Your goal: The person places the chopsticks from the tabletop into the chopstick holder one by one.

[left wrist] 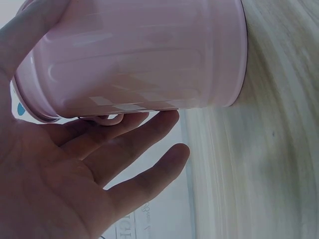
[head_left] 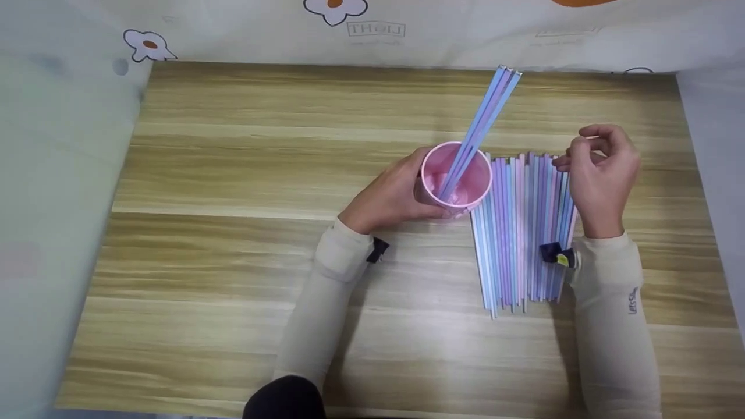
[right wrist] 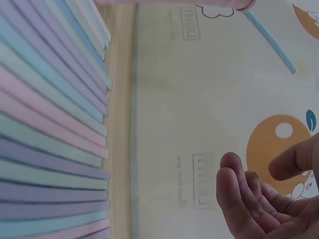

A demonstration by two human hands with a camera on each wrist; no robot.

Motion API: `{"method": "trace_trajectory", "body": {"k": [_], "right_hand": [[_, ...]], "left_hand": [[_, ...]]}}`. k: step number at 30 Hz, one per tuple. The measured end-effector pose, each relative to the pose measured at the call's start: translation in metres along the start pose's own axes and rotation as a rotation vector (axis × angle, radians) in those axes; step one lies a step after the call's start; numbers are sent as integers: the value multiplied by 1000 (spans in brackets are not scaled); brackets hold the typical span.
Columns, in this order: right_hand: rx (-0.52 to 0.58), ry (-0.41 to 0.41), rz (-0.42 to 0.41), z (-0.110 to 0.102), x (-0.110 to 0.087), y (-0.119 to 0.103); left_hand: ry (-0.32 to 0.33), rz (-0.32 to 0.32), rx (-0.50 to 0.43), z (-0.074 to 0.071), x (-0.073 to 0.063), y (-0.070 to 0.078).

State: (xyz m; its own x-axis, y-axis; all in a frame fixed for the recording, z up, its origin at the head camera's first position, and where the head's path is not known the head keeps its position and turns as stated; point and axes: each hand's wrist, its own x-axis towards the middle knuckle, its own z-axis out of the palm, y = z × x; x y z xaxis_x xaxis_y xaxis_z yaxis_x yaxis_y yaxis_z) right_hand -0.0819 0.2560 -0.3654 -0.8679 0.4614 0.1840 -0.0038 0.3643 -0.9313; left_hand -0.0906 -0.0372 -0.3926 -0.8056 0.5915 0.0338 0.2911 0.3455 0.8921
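Observation:
My left hand (head_left: 398, 192) grips a pink pail (left wrist: 134, 55) by its side, thumb on one side and fingers on the other. Its mouth faces the head camera, and its base is close over the wooden table. A few long, thin blue and purple sticks (head_left: 482, 125) stand inside, leaning toward the back right. Right of the pail lies a row of pastel sticks (head_left: 518, 233), side by side. Over the row's far right end hangs my right hand (head_left: 605, 169), fingers loosely bent and thumb apart from them in the right wrist view, with nothing held.
A wooden table (head_left: 233, 174) lies under everything. Along its back edge stands a pale printed sheet (head_left: 465, 35) with flowers and lettering. Pale panels rise at the left (head_left: 52, 203) and right (head_left: 707, 128) sides.

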Motion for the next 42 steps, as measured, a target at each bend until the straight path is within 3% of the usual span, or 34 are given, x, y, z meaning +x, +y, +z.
{"method": "trace_trajectory", "body": {"k": [5, 11, 16, 24, 30, 39, 42], "right_hand": [[-49, 23, 50, -11, 3, 2], [-106, -2, 169, -27, 14, 16], [-215, -91, 269, -41, 24, 32], [-288, -285, 372, -54, 30, 50], [-396, -389, 385, -52, 29, 58], [-521, -427, 341, -53, 28, 61], [-559, -457, 366, -52, 27, 61]], "left_hand": [[2, 7, -14, 1, 0, 0], [7, 8, 1, 0, 0, -1], [0, -4, 5, 0, 0, -1], [9, -16, 4, 0, -1, 1], [1, -30, 2, 0, -2, 1], [1, -11, -4, -1, -2, 1], [2, -14, 2, 0, -2, 1]]}}
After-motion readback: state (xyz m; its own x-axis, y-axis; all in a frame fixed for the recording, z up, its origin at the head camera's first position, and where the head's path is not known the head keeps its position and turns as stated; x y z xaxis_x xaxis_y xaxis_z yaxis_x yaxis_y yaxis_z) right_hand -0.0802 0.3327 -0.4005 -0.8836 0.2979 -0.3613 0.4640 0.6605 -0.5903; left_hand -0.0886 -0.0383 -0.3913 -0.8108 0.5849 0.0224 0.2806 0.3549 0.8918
